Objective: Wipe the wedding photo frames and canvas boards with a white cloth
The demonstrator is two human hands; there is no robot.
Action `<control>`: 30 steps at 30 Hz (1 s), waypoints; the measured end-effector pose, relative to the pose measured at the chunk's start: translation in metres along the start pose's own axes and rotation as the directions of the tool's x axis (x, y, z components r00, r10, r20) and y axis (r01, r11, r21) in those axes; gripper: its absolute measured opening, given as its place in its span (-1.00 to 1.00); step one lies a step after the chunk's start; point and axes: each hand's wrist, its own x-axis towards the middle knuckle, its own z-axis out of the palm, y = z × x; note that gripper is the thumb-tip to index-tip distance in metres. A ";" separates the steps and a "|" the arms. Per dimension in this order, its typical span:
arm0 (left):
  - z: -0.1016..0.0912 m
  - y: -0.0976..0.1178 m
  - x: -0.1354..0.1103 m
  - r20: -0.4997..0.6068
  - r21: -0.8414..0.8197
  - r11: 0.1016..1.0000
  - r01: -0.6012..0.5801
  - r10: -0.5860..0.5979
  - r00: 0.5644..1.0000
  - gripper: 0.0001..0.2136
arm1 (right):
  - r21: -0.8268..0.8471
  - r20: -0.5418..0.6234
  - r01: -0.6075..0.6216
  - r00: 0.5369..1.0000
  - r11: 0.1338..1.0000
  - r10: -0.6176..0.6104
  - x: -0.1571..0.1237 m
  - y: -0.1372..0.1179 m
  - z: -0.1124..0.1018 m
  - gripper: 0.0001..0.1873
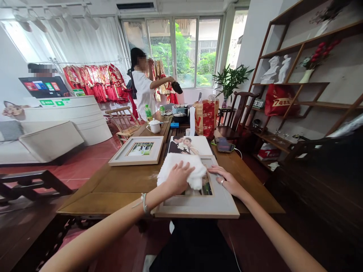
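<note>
A fluffy white cloth [170, 166] lies over the upper part of a light-wood picture frame [195, 209] at the table's near edge. My left hand [179, 177] presses down on that cloth, its fingers bent over it. The cloth hides much of the framed photo; only its lower right part shows. On the frame's right side rests my right hand [225, 180], fingers stretched out and a ring on one of them. Just beyond the frame is a wedding photo print [195, 145], partly covered by the cloth. A second framed photo [138, 151] lies flat to the left.
The wooden table [113, 189] also bears a white teapot [154, 125], a red paper bag [206, 117] and a phone [224, 144] with a cable. A person [143, 83] stands beyond, holding something dark. Another sits behind a white counter [76, 121]. Shelves [300, 49] stand right.
</note>
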 end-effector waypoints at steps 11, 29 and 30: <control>-0.018 0.053 -0.119 0.342 -0.045 0.997 -0.069 0.081 0.936 -0.23 | -0.009 0.016 0.008 1.000 1.000 -0.008 0.000 0.001 0.002 -0.52; -0.003 0.046 -0.022 0.095 -0.100 0.993 -0.066 0.076 0.993 -0.35 | 0.005 -0.006 0.020 1.000 1.000 -0.020 0.000 0.003 0.002 -0.61; 0.001 0.039 -0.014 0.083 -0.080 0.997 -0.020 0.027 0.996 -0.33 | 0.003 -0.008 0.016 1.000 1.000 -0.016 0.000 0.003 0.002 -0.60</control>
